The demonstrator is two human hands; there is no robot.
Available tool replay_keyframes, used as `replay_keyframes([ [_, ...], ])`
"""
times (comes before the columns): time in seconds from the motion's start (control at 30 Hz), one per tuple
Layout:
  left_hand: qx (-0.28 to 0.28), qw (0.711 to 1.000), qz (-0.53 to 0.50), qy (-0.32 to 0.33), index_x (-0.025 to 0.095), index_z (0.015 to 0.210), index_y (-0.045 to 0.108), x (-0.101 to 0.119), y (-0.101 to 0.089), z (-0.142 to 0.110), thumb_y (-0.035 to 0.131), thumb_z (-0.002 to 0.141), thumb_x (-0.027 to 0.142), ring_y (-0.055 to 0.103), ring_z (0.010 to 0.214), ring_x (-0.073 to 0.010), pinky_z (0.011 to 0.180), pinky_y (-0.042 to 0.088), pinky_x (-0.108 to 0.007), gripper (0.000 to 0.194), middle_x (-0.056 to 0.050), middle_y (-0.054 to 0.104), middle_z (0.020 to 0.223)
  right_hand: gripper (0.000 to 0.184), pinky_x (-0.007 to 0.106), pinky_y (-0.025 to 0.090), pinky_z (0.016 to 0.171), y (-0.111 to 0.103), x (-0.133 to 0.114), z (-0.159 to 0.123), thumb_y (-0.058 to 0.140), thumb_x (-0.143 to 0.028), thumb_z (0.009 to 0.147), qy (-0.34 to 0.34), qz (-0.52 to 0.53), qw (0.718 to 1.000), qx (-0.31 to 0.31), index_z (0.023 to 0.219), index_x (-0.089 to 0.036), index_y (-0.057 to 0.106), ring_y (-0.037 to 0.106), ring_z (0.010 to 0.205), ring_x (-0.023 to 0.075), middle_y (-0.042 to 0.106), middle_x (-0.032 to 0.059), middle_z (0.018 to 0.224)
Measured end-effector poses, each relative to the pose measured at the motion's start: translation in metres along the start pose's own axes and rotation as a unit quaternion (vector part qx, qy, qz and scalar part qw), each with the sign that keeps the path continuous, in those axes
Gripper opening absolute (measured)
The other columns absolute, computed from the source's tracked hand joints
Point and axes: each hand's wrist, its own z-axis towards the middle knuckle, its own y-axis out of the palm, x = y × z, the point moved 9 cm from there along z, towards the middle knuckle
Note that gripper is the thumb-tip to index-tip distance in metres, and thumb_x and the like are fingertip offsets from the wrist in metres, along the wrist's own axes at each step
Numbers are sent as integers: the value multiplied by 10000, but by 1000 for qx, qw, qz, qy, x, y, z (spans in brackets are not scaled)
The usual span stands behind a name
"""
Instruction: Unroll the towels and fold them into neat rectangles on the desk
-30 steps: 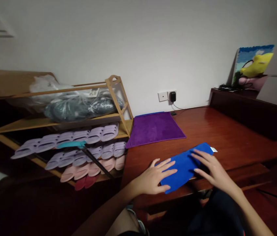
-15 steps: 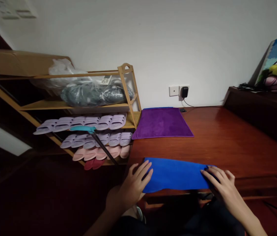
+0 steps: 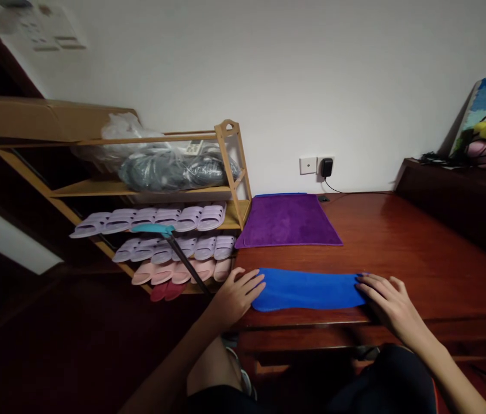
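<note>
A blue cloth, folded into a long strip, lies along the front of the wooden table. My left hand holds its left end, fingers over the top of the cloth. At the opposite end, my right hand grips the cloth with its fingertips; part of the underside of this hand is hidden. Behind the strip, a purple cloth is spread flat, with a sliver of blue showing at its back edge.
On the left stands a wooden rack with rows of slippers and plastic-wrapped things. A dark stick with a light-blue head leans before it. A black plug sits in the wall socket. A dark raised ledge borders the right.
Both hands have moved the blue cloth away from me, from over the table's front edge onto the tabletop. It looks narrower now. The view has shifted slightly.
</note>
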Motion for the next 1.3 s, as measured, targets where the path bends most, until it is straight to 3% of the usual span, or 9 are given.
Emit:
replay_keyframes([
  [0.2,-12,1000,-14,-7,189,1344,455,9,-5,3,437,875,74,375,1313,-235,986,298,-403,484,-99,456,1413,318,419,313,901,0,6,7,416,-270,936,-4,-23,999,32,1191,-262,606,528,1092,225,597,114,1195],
  [0.37,2,997,-68,40,217,1219,565,18,-5,-3,365,948,84,411,1299,-211,998,299,-379,363,-53,534,1350,322,385,305,891,2,10,7,415,-203,934,-20,9,1000,1,1207,-251,577,549,1015,180,619,79,1147],
  [0.6,-19,991,-136,-8,210,1198,574,13,1,-4,475,917,133,371,1328,-240,1030,277,-423,308,-67,516,1366,198,360,316,871,-9,14,21,467,-257,926,-11,43,999,0,1069,-224,600,561,996,166,630,71,1121],
  [0.73,-32,989,-142,-21,213,1234,545,14,0,-4,515,906,162,350,1339,-248,1036,270,-436,333,-75,496,1383,317,413,297,936,-8,-8,23,477,-321,913,-16,20,999,-41,1214,-248,545,512,1138,210,541,95,1296],
  [0.87,-29,992,-121,-18,238,1310,484,19,0,-2,529,887,122,375,1321,-260,1033,267,-469,440,-86,513,1365,449,448,264,991,-11,-53,27,469,-354,908,-53,3,997,-47,1348,-266,445,430,1256,234,449,98,1401],
  [0.97,3,991,-133,-25,240,1218,565,20,-6,1,521,883,101,422,1285,-269,1026,270,-487,366,-81,570,1300,500,430,264,1010,-5,-89,38,435,-379,923,-86,7,994,-62,1401,-241,383,400,1285,222,432,100,1416],
  [1.07,60,976,-200,-52,230,1132,616,12,-21,6,504,891,111,499,1211,-237,1017,307,-446,291,-62,624,1223,567,458,262,1003,6,-108,53,440,-464,908,-73,-8,996,-53,1409,-208,374,390,1284,254,426,114,1419],
  [1.2,141,936,-297,-122,230,1069,647,-12,-40,10,491,903,155,597,1039,-198,953,388,-385,240,-44,685,1076,465,468,269,971,17,-106,67,477,-347,894,-20,-32,999,12,1321,-162,488,455,1202,278,520,124,1334],
  [1.3,180,886,-381,-194,203,986,678,-36,-38,9,487,904,216,625,934,-195,864,453,-335,208,-49,699,978,430,436,291,942,18,-93,67,468,-204,869,9,-35,999,35,1292,-142,508,519,1105,255,593,111,1244],
])
